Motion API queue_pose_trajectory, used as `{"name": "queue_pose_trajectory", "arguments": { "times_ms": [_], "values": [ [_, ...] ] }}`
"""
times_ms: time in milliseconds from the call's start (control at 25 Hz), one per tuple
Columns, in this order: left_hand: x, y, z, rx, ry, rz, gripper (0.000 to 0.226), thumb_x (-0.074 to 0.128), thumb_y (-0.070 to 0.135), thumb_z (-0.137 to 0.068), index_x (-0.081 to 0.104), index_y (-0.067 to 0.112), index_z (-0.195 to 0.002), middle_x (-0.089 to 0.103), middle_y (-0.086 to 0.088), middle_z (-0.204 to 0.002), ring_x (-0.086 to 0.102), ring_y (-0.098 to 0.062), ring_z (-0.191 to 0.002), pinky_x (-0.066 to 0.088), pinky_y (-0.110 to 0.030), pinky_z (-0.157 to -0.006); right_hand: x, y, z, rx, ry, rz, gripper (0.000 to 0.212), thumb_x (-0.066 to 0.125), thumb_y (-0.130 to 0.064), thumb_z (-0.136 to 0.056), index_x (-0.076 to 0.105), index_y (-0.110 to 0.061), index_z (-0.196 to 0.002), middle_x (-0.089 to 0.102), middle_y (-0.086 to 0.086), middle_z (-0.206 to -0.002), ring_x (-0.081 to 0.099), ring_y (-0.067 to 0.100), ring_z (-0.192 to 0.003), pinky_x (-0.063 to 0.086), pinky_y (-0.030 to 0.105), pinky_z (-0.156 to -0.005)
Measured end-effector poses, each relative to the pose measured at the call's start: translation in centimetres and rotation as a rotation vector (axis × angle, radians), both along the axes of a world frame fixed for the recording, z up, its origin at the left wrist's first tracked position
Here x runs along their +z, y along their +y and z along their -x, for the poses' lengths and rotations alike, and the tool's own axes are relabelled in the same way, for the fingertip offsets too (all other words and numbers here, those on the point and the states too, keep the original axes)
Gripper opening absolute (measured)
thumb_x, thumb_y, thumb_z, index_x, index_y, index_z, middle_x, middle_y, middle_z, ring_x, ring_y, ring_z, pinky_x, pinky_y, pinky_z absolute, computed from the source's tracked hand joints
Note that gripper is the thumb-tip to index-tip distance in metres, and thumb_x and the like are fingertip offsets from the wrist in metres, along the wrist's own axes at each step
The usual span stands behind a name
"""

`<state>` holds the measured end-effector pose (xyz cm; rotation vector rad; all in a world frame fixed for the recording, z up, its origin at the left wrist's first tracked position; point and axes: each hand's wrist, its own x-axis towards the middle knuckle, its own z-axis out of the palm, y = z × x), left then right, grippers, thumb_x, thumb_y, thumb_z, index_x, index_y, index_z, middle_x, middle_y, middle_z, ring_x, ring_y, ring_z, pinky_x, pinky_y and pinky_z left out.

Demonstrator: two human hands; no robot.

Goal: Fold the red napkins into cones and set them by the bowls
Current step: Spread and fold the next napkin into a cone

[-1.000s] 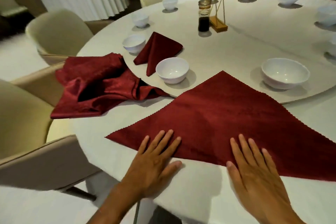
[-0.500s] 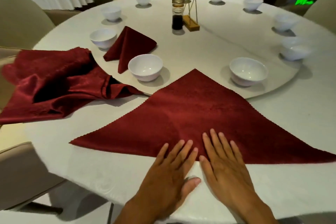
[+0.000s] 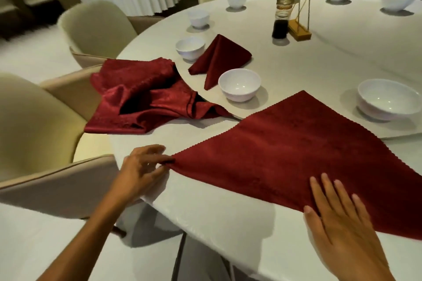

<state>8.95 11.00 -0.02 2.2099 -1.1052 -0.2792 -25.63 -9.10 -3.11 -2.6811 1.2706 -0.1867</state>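
A red napkin (image 3: 292, 150) folded into a triangle lies flat on the white table, its apex pointing away from me. My left hand (image 3: 141, 169) pinches the napkin's left corner at the table's edge. My right hand (image 3: 342, 223) lies flat with straight fingers on the napkin's near folded edge. A finished red cone napkin (image 3: 219, 59) stands between two white bowls (image 3: 239, 84) (image 3: 190, 47) on the raised turntable. Another bowl (image 3: 388, 99) sits to the right of the apex.
A heap of loose red napkins (image 3: 141, 100) lies at the table's left rim. A soy sauce bottle (image 3: 281, 20) and a wooden stand (image 3: 300, 27) sit mid-table. Several more bowls ring the turntable (image 3: 319, 64). Cream chairs (image 3: 34, 125) crowd the left side.
My left hand slid from the middle of the napkin's near edge out to its left corner and pinched it. My right hand shifted right along the edge. The view turned left.
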Motion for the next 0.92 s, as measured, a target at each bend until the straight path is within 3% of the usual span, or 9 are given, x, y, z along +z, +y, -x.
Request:
{"name": "queue_pose_trajectory", "arguments": {
  "times_ms": [120,200,320,400,520,640,720,800,920],
  "values": [
    [0.5,-1.2,-0.7,0.053,0.256,0.234,0.031,0.071,-0.003,-0.083,0.078,0.026,-0.091,0.071,0.004,-0.114,0.062,-0.016,-0.114,0.050,-0.040,-0.100,0.5,0.2,0.2,-0.022,-0.068,0.025,0.083,0.004,-0.064,-0.093,0.047,-0.013,-0.143,0.042,0.009,-0.150,0.036,0.030,-0.140,0.021,0.051,-0.115],
    [2.0,-2.3,-0.8,0.034,0.457,0.399,0.032,0.068,-0.008,-0.079,0.079,0.022,-0.081,0.074,-0.001,-0.109,0.066,-0.021,-0.110,0.054,-0.030,-0.093,0.8,1.0,-0.8,0.011,-0.150,0.112,0.082,0.017,-0.067,-0.092,0.060,-0.010,-0.132,0.054,0.012,-0.141,0.044,0.035,-0.135,0.016,0.050,-0.116],
    [6.2,-5.4,0.4,-0.109,0.552,0.566,0.022,0.071,0.001,-0.075,0.077,0.021,-0.081,0.074,-0.004,-0.107,0.068,-0.022,-0.106,0.053,-0.024,-0.084,1.6,2.4,-4.0,0.068,-0.236,0.244,0.053,0.045,-0.052,-0.081,0.074,-0.015,-0.107,0.069,0.006,-0.114,0.062,0.034,-0.111,0.031,0.053,-0.105],
    [9.1,-7.9,1.3,-0.178,0.586,0.592,0.022,0.065,0.002,-0.080,0.078,0.018,-0.089,0.074,-0.011,-0.103,0.071,-0.028,-0.097,0.057,-0.031,-0.079,2.2,2.6,-5.4,0.050,-0.222,0.265,0.037,0.046,-0.040,-0.076,0.074,-0.019,-0.088,0.067,0.001,-0.093,0.064,0.031,-0.088,0.038,0.045,-0.086],
    [12.3,-12.4,2.6,-0.161,0.663,0.425,0.011,0.067,0.008,-0.087,0.075,0.012,-0.095,0.074,-0.017,-0.097,0.073,-0.036,-0.087,0.060,-0.050,-0.069,1.8,2.7,-3.8,-0.024,-0.328,0.204,0.030,0.048,-0.038,-0.073,0.074,-0.025,-0.078,0.061,-0.009,-0.077,0.053,0.018,-0.076,0.031,0.036,-0.069],
    [13.3,-17.9,4.5,-0.210,0.556,0.212,0.011,0.071,0.010,-0.087,0.077,0.019,-0.086,0.077,-0.004,-0.090,0.074,-0.019,-0.081,0.060,-0.029,-0.063,1.2,3.7,-1.0,-0.063,-0.524,0.061,0.034,0.053,-0.045,-0.063,0.069,-0.040,-0.093,0.056,-0.025,-0.068,0.044,0.000,-0.072,0.031,0.024,-0.066],
    [12.7,-21.7,5.8,-0.233,0.424,0.098,0.010,0.073,0.011,-0.086,0.075,0.017,-0.078,0.075,0.001,-0.076,0.071,-0.015,-0.071,0.056,-0.027,-0.066,1.3,4.0,-0.3,-0.146,-0.623,-0.043,0.037,0.055,-0.048,-0.060,0.056,-0.047,-0.097,0.054,-0.028,-0.063,0.045,-0.004,-0.068,0.031,0.015,-0.068],
    [11.6,-25.3,6.8,-0.217,0.239,-0.032,0.019,0.076,0.014,-0.082,0.068,0.017,-0.065,0.066,0.006,-0.059,0.064,-0.011,-0.059,0.052,-0.023,-0.060,1.3,3.7,-0.1,-0.179,-0.607,-0.033,0.025,0.055,-0.049,-0.062,0.053,-0.043,-0.085,0.052,-0.027,-0.056,0.044,-0.002,-0.065,0.031,0.016,-0.067],
    [9.5,-29.2,7.6,-0.202,0.131,-0.150,0.006,0.078,0.017,-0.079,0.075,0.012,-0.079,0.072,-0.004,-0.075,0.070,-0.021,-0.076,0.056,-0.033,-0.072,1.3,2.7,0.0,-0.189,-0.510,0.071,0.013,0.052,-0.049,-0.066,0.058,-0.037,-0.065,0.050,-0.026,-0.053,0.041,0.001,-0.066,0.027,0.022,-0.063]
  ]
}}
